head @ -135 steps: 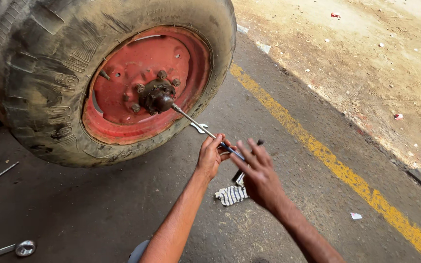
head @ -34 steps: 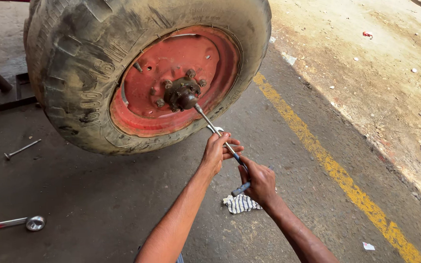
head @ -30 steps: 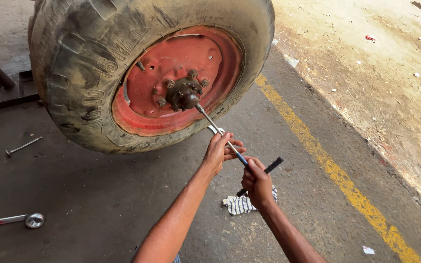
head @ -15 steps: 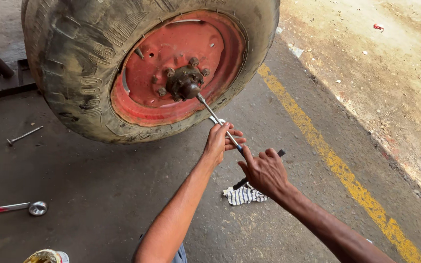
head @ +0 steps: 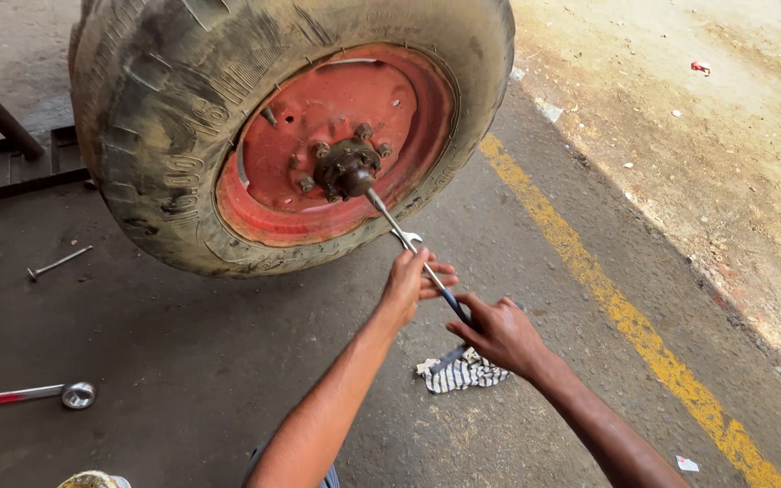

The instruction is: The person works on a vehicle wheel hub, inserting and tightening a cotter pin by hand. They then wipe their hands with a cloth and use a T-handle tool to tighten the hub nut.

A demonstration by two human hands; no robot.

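A large worn tyre (head: 164,145) on a red wheel rim (head: 282,163) fills the upper left. A greasy brown hub (head: 347,169) with bolts sits at the rim's centre. A long metal wrench (head: 413,253) runs from the hub down and to the right. My left hand (head: 413,278) grips its shaft midway. My right hand (head: 499,333) holds the dark handle end lower down, just above a striped rag (head: 463,372) on the ground.
A red-handled socket wrench (head: 42,396) lies at the left. A loose bolt (head: 58,262) rests near the tyre. A metal stand (head: 20,154) is behind it. A yellow painted line (head: 625,316) borders dusty ground (head: 707,136) at right.
My right hand swung the wrench handle around, from raised to lowered beside the rag. My left hand stayed on the shaft. The view shifted slightly.
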